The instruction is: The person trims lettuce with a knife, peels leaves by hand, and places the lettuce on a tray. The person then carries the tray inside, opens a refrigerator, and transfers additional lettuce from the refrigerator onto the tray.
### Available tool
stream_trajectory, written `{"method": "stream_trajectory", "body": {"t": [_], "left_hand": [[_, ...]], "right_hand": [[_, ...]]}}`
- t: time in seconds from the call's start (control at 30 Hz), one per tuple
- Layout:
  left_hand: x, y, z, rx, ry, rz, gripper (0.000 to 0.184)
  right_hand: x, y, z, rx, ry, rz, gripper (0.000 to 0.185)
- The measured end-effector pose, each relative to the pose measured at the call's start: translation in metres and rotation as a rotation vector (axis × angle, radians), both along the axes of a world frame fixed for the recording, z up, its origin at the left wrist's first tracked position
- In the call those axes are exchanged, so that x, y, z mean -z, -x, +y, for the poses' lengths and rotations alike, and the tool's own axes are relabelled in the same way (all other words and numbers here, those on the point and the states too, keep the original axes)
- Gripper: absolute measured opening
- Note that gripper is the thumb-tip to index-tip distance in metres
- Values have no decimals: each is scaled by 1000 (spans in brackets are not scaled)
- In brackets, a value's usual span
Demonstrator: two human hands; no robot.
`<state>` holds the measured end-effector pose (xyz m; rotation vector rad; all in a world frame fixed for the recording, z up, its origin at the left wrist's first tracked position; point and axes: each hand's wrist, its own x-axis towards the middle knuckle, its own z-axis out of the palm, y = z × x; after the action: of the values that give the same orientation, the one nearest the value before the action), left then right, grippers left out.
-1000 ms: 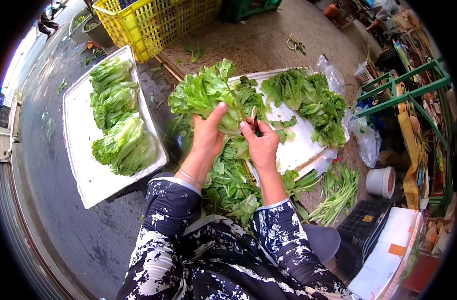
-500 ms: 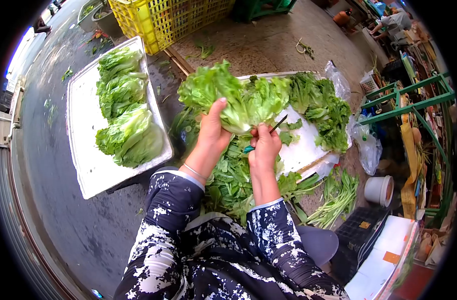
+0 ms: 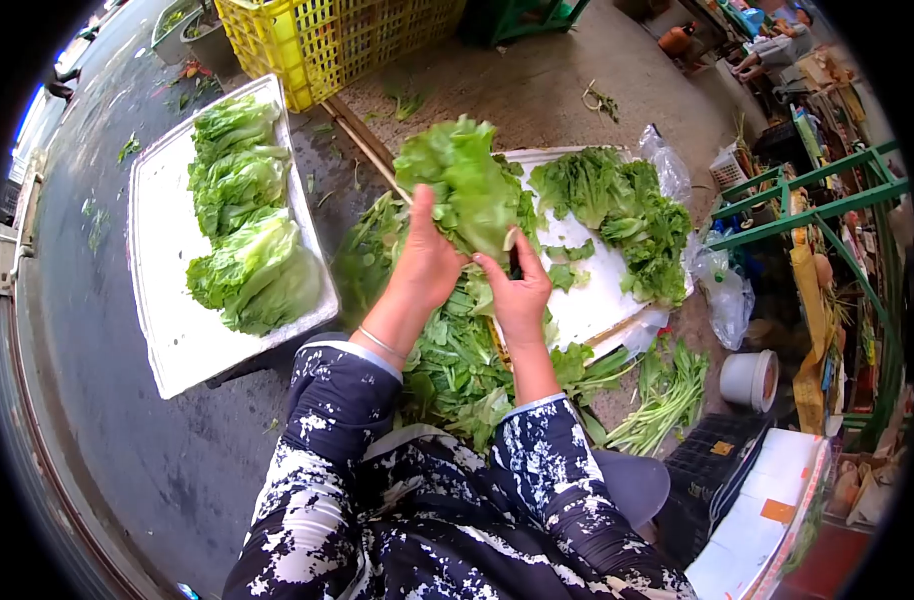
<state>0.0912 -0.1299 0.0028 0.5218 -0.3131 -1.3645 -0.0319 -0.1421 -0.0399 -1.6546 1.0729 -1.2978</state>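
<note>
My left hand (image 3: 425, 262) is closed around a head of leafy green lettuce (image 3: 462, 190), its thumb up along the leaves. At the lettuce's lower end, my right hand (image 3: 522, 298) pinches with thumb and forefinger. A small knife stays in that right hand, mostly hidden now; only a dark sliver shows between the fingers. Below both hands lies a heap of loose leaves (image 3: 457, 360). On the left, several lettuce heads (image 3: 262, 270) sit in a row on a white foam board (image 3: 182, 335). More lettuce (image 3: 642, 220) lies on a second white board (image 3: 587, 305) to the right.
A yellow plastic crate (image 3: 327, 50) stands beyond the left board. Cut green stalks (image 3: 667, 400) lie on the ground near a white bucket (image 3: 749, 380). Clear plastic bags (image 3: 727, 295) and a green metal frame (image 3: 807, 215) are at right. A person (image 3: 777, 50) is in the far background.
The lettuce has turned more upright and shifted slightly right. My right fingers have moved up against its base, and the knife's blade and teal handle have gone out of sight.
</note>
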Motion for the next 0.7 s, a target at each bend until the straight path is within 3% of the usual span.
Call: {"method": "stream_trajectory", "body": {"t": [0.03, 0.07, 0.17, 0.23, 0.3, 0.47, 0.53, 0.7], "left_hand": [[-9, -5, 4, 40, -18, 88, 70], [-14, -11, 7, 82, -39, 176, 73], [-4, -15, 5, -20, -306, 62, 77], [-1, -15, 1, -55, -360, 19, 79], [3, -18, 0, 106, -331, 113, 80], [-4, -19, 5, 206, -130, 73, 74], [-4, -25, 6, 337, -19, 58, 71], [-21, -43, 18, 218, -305, -235, 48]], "right_hand": [[-5, 2, -2, 32, -45, -62, 45], [-11, 7, -4, 35, -34, -59, 45], [-20, 20, -9, -18, -480, -615, 16], [-23, 26, -7, -49, -517, -634, 17], [-25, 30, -3, -107, -599, -671, 19], [-34, 32, 8, -127, -640, -686, 19], [-37, 35, 10, -69, -630, -516, 19], [-51, 34, 17, -63, -523, -253, 24]]}}
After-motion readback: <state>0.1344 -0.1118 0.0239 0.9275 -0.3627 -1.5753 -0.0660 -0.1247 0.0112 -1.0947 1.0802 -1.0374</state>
